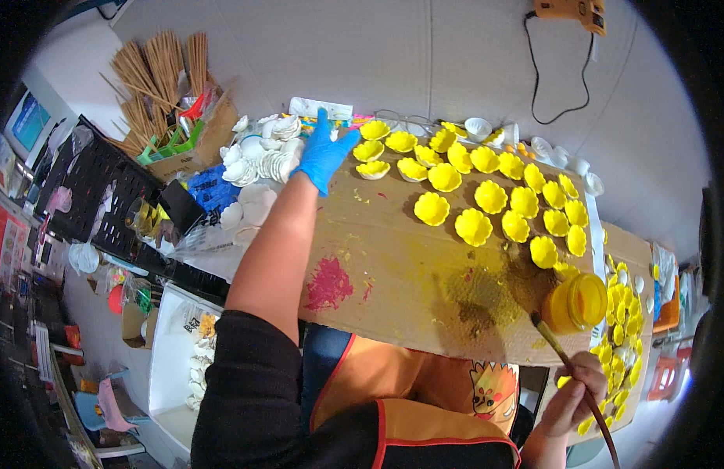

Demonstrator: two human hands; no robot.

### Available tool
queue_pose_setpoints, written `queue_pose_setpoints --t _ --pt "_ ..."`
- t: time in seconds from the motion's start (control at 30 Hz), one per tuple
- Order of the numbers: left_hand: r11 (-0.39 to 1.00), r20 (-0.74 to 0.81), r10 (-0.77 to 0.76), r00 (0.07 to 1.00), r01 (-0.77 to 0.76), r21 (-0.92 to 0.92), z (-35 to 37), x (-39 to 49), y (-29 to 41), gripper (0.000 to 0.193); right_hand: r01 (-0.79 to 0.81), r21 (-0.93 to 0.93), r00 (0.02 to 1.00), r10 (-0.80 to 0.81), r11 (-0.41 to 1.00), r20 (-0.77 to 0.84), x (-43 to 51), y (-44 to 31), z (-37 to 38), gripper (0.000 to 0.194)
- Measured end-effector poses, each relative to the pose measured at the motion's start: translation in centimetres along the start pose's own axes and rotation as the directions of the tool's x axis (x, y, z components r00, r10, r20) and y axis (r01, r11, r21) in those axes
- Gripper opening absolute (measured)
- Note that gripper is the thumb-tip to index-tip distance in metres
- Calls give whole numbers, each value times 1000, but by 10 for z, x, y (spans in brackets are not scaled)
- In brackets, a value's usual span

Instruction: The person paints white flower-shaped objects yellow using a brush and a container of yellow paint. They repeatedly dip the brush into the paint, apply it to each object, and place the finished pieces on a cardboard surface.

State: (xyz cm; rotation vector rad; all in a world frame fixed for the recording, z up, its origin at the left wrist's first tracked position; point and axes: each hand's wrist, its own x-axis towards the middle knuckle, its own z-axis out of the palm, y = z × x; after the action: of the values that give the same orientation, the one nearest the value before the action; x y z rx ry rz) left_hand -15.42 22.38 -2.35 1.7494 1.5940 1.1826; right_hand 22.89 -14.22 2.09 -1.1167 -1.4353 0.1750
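My left hand [325, 153], in a blue glove, reaches over the cardboard's far left edge with fingers spread, between stacked white scalloped cups [280, 164] and the yellow ones. Nothing shows in its grasp. My bare right hand [579, 390] holds a long-handled paintbrush [558, 347] near the front right, its bristles to the upper left. Beside the brush tip stands a glass jar of yellow paint [585, 302]. Several yellow-painted flower-shaped cups [474, 227] sit on the cardboard sheet [391, 246], which bears yellow, brown and magenta stains.
A cardboard box [206, 140] of wooden sticks stands at the back left. White plastic cups [478, 129] line the back edge. More yellow cups [623, 316] lie on cardboard at the right. A white foam box [165, 352] with white pieces is at the lower left.
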Motion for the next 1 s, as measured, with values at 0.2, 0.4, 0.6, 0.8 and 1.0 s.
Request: queue_pose_setpoints --t 0.2,0.4,0.6,0.8,1.0 --pt "677 242 -56 969 -141 722 -61 19 -3 80 -26 35 997 29 999 -76 7 11 -29 22" --pt "548 375 -233 897 -198 813 -30 41 -4 75 -27 -67 994 20 997 -105 -3 11 -36 30" --pt "670 459 -148 876 -252 698 -56 21 -20 44 -34 -209 969 -19 977 -247 4 16 -43 29" --pt "642 453 358 817 -567 516 -99 -49 10 50 -77 38 968 84 996 -235 10 22 -55 10" --pt "590 549 236 801 -567 574 -57 -146 57 43 -375 -27 897 355 927 -263 29 16 -85 9"
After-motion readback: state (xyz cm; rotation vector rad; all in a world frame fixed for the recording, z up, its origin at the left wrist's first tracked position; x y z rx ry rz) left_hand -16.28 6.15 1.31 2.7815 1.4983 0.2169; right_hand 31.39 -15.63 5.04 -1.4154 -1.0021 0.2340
